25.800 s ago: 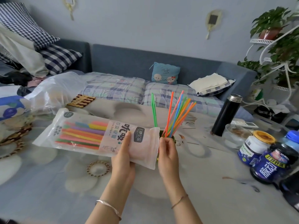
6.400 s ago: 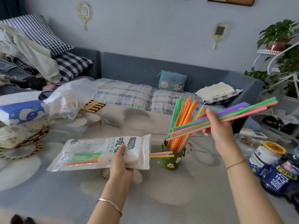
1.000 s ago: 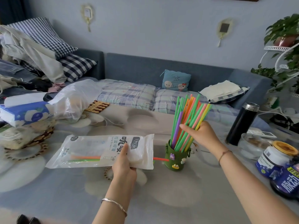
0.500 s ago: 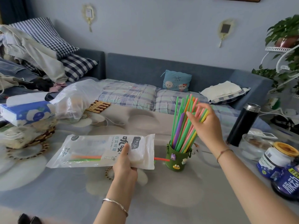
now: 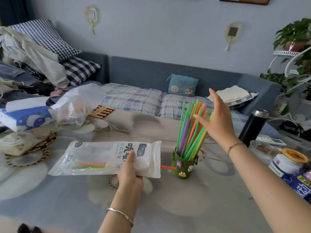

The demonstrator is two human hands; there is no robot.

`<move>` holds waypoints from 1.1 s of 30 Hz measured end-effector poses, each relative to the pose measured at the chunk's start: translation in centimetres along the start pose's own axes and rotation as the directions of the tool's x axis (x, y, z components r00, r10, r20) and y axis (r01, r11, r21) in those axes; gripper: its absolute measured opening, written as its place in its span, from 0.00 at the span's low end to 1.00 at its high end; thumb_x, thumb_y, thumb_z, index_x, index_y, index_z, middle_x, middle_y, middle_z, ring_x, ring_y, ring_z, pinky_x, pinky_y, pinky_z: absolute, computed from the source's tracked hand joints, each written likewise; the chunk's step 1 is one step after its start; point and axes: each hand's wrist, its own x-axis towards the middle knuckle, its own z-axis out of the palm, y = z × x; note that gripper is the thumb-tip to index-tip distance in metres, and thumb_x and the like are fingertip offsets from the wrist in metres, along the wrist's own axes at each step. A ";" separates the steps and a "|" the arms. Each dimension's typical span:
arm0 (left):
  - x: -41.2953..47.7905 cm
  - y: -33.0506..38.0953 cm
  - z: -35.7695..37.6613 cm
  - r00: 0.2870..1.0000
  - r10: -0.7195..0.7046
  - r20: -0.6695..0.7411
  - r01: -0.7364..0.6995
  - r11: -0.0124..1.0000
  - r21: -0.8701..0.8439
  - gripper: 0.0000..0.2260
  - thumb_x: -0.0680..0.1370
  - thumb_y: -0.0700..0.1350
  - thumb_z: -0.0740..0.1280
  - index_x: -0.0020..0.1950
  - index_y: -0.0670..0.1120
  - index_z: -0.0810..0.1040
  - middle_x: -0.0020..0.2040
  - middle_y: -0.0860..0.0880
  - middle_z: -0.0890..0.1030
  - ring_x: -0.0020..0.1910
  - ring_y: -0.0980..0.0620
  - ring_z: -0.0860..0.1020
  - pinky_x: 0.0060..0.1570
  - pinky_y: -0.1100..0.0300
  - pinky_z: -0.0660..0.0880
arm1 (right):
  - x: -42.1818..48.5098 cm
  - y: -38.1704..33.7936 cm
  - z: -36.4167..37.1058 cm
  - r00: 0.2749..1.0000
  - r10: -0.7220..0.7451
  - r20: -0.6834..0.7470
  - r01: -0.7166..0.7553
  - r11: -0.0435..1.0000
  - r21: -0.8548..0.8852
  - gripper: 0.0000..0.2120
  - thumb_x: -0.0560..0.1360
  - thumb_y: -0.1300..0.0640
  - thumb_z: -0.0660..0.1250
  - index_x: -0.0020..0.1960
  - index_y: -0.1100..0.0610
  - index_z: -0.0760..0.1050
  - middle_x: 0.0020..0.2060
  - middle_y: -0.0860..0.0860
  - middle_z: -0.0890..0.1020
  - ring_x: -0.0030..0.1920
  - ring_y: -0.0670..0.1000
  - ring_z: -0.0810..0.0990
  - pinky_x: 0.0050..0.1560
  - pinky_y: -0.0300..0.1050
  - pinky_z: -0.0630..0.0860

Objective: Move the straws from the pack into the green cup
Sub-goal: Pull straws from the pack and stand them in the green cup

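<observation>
1. Sofa [image 5: 148, 71] runs across the back of the frame, w/ checked pillows piled at upper left.
2. Desk [image 5: 193, 204] fills the lower half and carries everything I'm working with.
3. Clear plastic bag [image 5: 79, 101] sits mid-left, next to a blue-and-white tissue pack [image 5: 25, 118] at the far left edge.
4. Straw pack [image 5: 101, 153] lies roughly flat, left of centre, open end pointing right toward the cup.
5. Right hand [image 5: 218, 125], right of centre, is spread wide w/ fingers straight and grips nothing. It's up beside the top of the straw bunch. The thumb overlaps the straws in view, but I can't tell if it touches them.
6. Left hand [image 5: 130, 177], lower centre, grips the pack near its open end, thumb on top, fingers curled under.
7. Straws in the cup [image 5: 190, 132], centre-right, stand fanned out and lean right. Colours are green, orange, pink, yellow and purple.
8. Black flask [image 5: 253, 128] stands upright at right, well apart from the cup.
9. Green cup [image 5: 182, 167] stands upright on the desk, just right of the pack's mouth.
10. Straws left in the pack [image 5: 90, 165]: approx. two, orange and green, lying lengthwise. An orange end [image 5: 168, 167] pokes out of the pack and reaches the cup's side.
</observation>
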 end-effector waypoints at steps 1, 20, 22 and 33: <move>0.0 0.0 0.0 1.000 0.000 -0.001 0.000 1.000 -0.001 0.21 0.77 0.40 0.69 0.69 0.41 0.74 0.65 0.45 0.79 0.57 0.47 0.79 0.64 0.49 0.74 | 0.2 0.1 0.0 0.998 -0.009 0.054 0.013 0.998 -0.058 0.36 0.71 0.48 0.70 0.73 0.54 0.58 0.69 0.55 0.70 0.69 0.56 0.67 0.71 0.57 0.61; -0.8 0.1 0.0 0.981 0.191 -0.024 -0.185 0.972 0.146 0.21 0.72 0.45 0.75 0.63 0.44 0.77 0.53 0.47 0.83 0.50 0.48 0.82 0.60 0.48 0.77 | -14.5 -9.3 6.9 0.550 0.695 0.463 -0.645 0.001 0.764 0.13 0.80 0.57 0.58 0.63 0.57 0.71 0.57 0.53 0.77 0.63 0.56 0.75 0.62 0.43 0.71; -1.1 0.5 -0.1 0.957 0.288 0.020 -0.283 0.923 0.260 0.19 0.70 0.46 0.76 0.60 0.45 0.78 0.54 0.47 0.84 0.52 0.47 0.82 0.59 0.49 0.78 | -15.3 -9.2 7.9 0.325 0.545 0.773 -0.635 -0.480 0.605 0.16 0.80 0.54 0.57 0.63 0.60 0.71 0.57 0.56 0.76 0.63 0.58 0.74 0.66 0.52 0.68; -2.0 1.3 0.1 0.762 0.382 0.523 -0.646 0.507 0.571 0.06 0.70 0.45 0.76 0.45 0.52 0.82 0.37 0.60 0.86 0.38 0.62 0.84 0.32 0.70 0.77 | -16.6 -10.7 9.1 0.146 0.346 0.927 -0.523 -0.768 0.369 0.12 0.79 0.57 0.59 0.46 0.63 0.77 0.28 0.59 0.84 0.24 0.54 0.82 0.25 0.42 0.80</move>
